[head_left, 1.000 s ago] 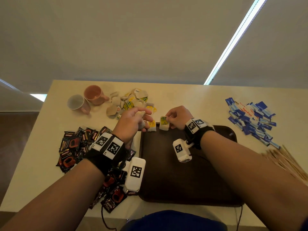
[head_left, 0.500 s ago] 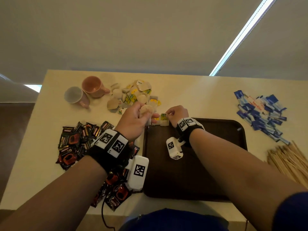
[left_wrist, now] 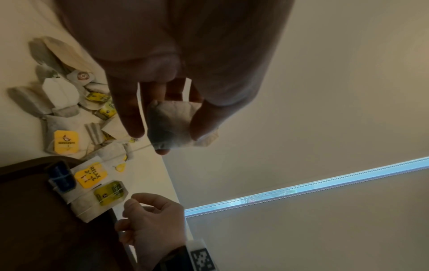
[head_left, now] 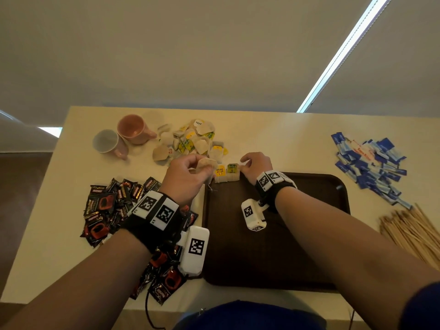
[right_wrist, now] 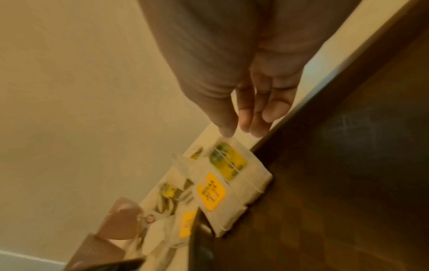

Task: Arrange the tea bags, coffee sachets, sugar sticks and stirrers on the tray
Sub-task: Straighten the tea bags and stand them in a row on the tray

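Note:
A dark brown tray (head_left: pixel 285 270) lies in front of me. Two tea bags lie side by side at its far left corner, one with a yellow tag (head_left: pixel 220 171) (left_wrist: pixel 91 177) and one with a green tag (head_left: pixel 232 169) (right_wrist: pixel 228 161). My left hand (head_left: pixel 190 177) pinches a plain tea bag (head_left: pixel 204 166) (left_wrist: pixel 171 124) between thumb and fingers, just left of that pair and above the table. My right hand (head_left: pixel 256 165) (right_wrist: pixel 241 126) sits at the green-tagged bag's right edge, thumb tip touching its top corner, holding nothing.
Loose tea bags (head_left: pixel 190 141) are heaped behind the tray, with two pink mugs (head_left: pixel 133 128) to their left. Black coffee sachets (head_left: pixel 112 206) lie left of the tray. Blue sugar sticks (head_left: pixel 371 163) and wooden stirrers (head_left: pixel 414 229) lie to its right.
My right hand has set the green-tagged tea bag down beside the yellow-tagged one and let go. My left hand has lifted a tea bag off the pile and turned it upward.

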`<state>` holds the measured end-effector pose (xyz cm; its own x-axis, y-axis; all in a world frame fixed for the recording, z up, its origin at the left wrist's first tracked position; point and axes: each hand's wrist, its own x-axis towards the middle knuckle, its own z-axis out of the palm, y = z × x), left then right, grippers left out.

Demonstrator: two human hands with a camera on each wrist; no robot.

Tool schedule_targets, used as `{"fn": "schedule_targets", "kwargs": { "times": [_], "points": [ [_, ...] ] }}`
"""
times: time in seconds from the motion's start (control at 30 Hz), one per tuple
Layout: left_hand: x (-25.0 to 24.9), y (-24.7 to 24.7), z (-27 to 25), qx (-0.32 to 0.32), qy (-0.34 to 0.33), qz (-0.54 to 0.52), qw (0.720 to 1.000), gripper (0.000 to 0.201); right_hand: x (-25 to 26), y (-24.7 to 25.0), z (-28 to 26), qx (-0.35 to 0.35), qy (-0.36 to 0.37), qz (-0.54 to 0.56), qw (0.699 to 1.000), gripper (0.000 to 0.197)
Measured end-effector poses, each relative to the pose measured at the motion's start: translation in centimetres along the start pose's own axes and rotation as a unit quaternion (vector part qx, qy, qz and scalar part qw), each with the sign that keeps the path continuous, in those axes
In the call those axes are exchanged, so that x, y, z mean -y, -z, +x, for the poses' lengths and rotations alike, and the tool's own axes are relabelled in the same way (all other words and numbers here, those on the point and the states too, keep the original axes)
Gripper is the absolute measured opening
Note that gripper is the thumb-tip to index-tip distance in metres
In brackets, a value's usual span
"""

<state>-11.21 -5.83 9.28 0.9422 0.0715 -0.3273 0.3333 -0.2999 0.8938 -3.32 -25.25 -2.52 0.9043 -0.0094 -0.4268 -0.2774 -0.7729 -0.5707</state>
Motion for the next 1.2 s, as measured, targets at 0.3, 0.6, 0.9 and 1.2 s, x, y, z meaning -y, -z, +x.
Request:
{"fn": "schedule_targets", "kwargs": {
  "times": [0.3,0.6,0.9,1.2],
  "points": [
    [-1.9,-0.2,-0.8,-0.015,0.001,-0.081,0.997,0.022,5.8,6.4,-8.2,0.097,0.289,0.179,0.935,0.018],
    [-3.3,-2.4,-2.5,-0.031,-0.058,-0.087,0.994,0.021,4.7,9.6,-10.9,0.013,0.291,0.223,0.93,0.011],
    [-5.3,-4.0,-4.0,-0.045,-0.15,-0.044,0.987,0.014,3.8,12.1,-12.6,0.011,0.308,0.214,0.927,0.009],
    [-7.6,-6.7,-5.5,-0.084,-0.137,-0.078,0.984,0.018,1.0,13.6,-14.4,0.132,0.256,0.2,0.937,0.03]
  ]
}}
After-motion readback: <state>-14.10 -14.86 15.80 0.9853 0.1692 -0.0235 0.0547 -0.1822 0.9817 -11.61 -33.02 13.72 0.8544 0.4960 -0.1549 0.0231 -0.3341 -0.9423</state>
